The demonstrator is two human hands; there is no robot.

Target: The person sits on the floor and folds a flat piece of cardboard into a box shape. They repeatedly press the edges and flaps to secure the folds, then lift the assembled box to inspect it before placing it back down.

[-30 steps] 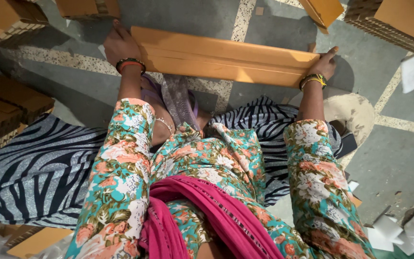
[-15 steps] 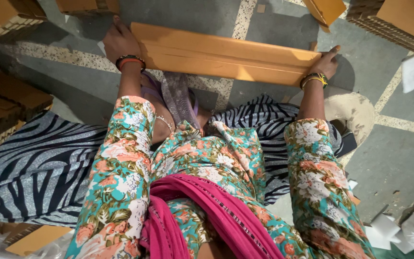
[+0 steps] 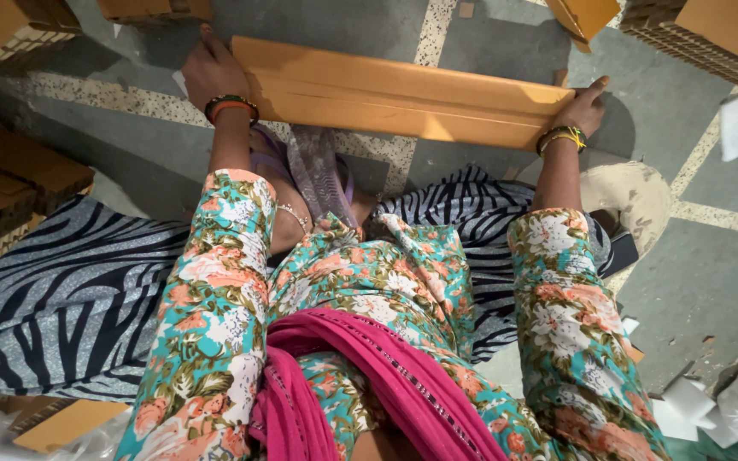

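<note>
holding a long flat orange-brown cardboard piece (image 3: pixel 403 98) across the upper middle of the frame, the person sits on the floor with both arms stretched forward. the left hand (image 3: pixel 211 72) sits at the upper left, curled over the left end of the cardboard with the fingers wrapped round its far edge, so that end is pinned. the right hand (image 3: pixel 585 107) is at the upper right, thumb and fingers pinching the right end, with 1 finger pointing up along the corner. gripping both ends at once looks like a way to keep the long strip straight and level, since a piece this long would likely sag or twist if held at 1 point. the cardboard shows a lengthwise crease, and it seems to rest low, near or on the grey stone floor (image 3: pixel 489 43); i cannot tell whether it touches.

a black and white zebra-striped cloth mat (image 3: pixel 70 299) spreads under the person at the left and middle of the frame, probably to cushion sitting. the floral teal sleeves (image 3: pixel 215 316) and a pink scarf (image 3: pixel 369 367) fill the lower middle. stacks of brown corrugated cardboard (image 3: pixel 10 188) lie at the left edge, more cardboard boxes (image 3: pixel 711 34) at the upper right, all within reach. white paper scraps (image 3: pixel 685 401) lie at the lower right.
</note>
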